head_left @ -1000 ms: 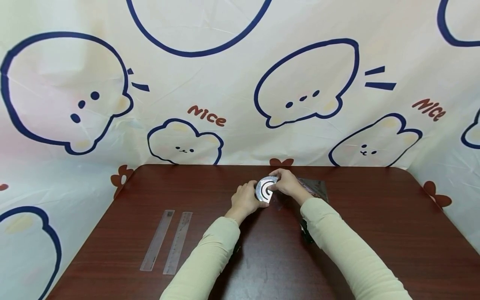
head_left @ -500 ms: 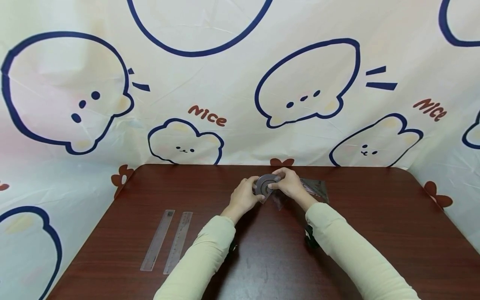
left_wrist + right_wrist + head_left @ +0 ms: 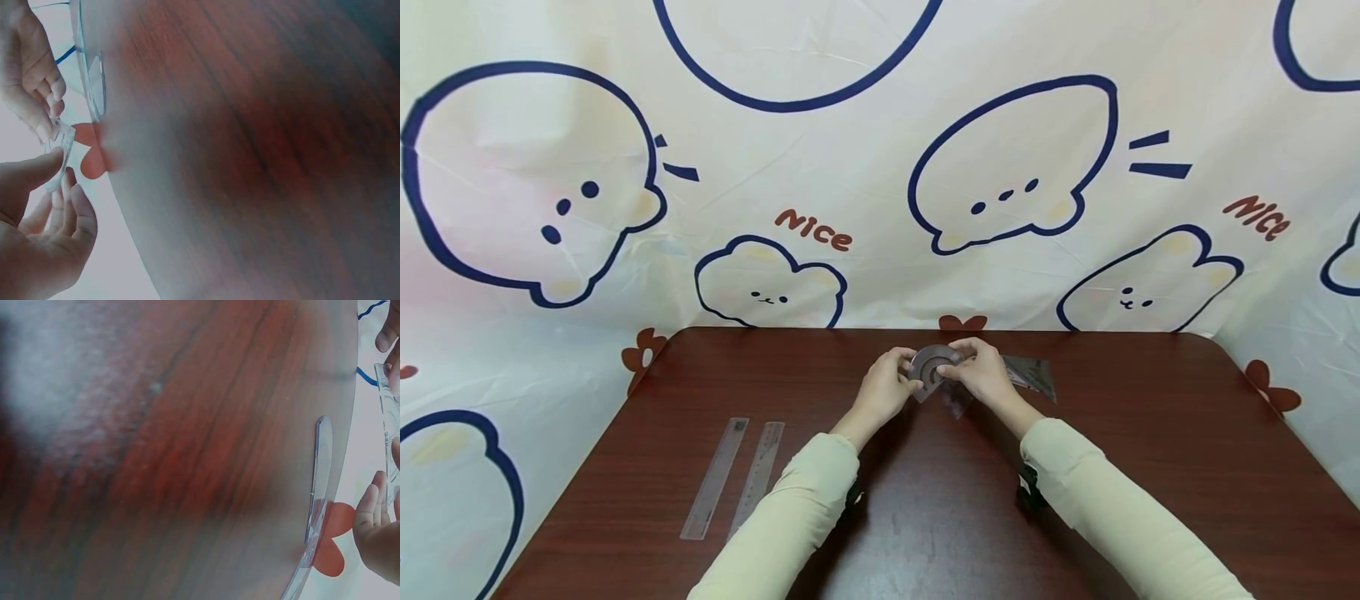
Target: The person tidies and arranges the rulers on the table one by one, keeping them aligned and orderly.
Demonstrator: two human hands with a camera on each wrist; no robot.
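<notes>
Both hands hold a clear half-round protractor (image 3: pixel 931 367) just above the far middle of the dark red-brown table (image 3: pixel 925 517). My left hand (image 3: pixel 889 387) pinches its left edge and my right hand (image 3: pixel 983 375) pinches its right edge. In the left wrist view the protractor (image 3: pixel 59 153) shows edge-on between the thumb of my left hand (image 3: pixel 37 231) and the fingers of my right hand (image 3: pixel 31 81). In the right wrist view only a strip of the protractor (image 3: pixel 390 422) shows at the frame's right edge.
A clear plastic sleeve (image 3: pixel 1033 375) lies on the table just right of the hands. Two clear rulers (image 3: pixel 715 479) (image 3: pixel 756 483) lie side by side near the table's left front. A printed cloth backdrop (image 3: pixel 880 167) rises behind and beside the table.
The protractor has tipped from facing the camera, bright, to lying flatter and darker. Both hands have shifted slightly away from me and still hold it.
</notes>
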